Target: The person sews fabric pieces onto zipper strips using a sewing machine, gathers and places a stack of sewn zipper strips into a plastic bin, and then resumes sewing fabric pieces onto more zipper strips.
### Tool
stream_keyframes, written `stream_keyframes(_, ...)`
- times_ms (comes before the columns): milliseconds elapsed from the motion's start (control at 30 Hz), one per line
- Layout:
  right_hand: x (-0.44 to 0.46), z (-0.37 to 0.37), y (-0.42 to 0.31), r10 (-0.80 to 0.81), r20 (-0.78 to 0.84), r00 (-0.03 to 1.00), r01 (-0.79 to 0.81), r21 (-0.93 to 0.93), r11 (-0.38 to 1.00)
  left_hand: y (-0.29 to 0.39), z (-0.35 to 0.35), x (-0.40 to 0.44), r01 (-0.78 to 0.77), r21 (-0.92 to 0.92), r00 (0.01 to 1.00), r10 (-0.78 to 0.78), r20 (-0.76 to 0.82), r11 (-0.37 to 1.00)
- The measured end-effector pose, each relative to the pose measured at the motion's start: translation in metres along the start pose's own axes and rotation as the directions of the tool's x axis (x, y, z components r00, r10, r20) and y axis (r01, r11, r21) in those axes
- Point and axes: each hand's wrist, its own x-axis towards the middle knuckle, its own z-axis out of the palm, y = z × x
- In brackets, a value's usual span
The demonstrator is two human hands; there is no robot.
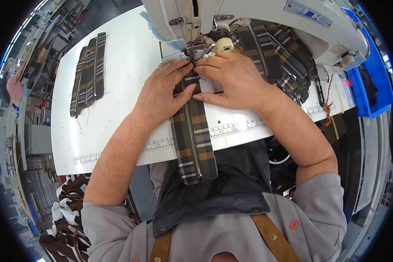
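A plaid fabric strip with a metal zipper [190, 144] runs from under the sewing machine's presser foot [195, 53] down over the table's front edge. My left hand [163, 87] rests on the strip's left side, fingers stretched toward the foot and thumb apart near the zipper. From the other side my right hand [233, 78] reaches in, fingertips close by the foot and thumb at the strip's right edge. Both hands are open, pressed on the fabric rather than wrapped round it. The fabric right under the fingertips and the needle point are hidden.
More plaid zipper strips [89, 72] lie on the white table [122, 74] at the left. A pile of similar strips [277, 54] sits under the machine arm [327, 26]. A printed ruler [236, 129] follows the front edge. A blue bin [371, 96] stands at the right.
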Motion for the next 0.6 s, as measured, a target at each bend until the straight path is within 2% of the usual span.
stream_keyframes(200, -0.0009, -0.0013, -0.0024, 0.025, 0.048, 0.999, -0.024, -0.013, 1.0, 0.0012, -0.0007, 0.0, 0.006, -0.018, 1.0, -0.006, 0.018, 1.0)
stream_keyframes(600, -0.0017, 0.0012, -0.003, 0.035, 0.027, 0.999, -0.035, -0.011, 0.999, 0.0003, -0.0032, -0.0019, 0.031, -0.107, 0.999, -0.032, -0.007, 0.994)
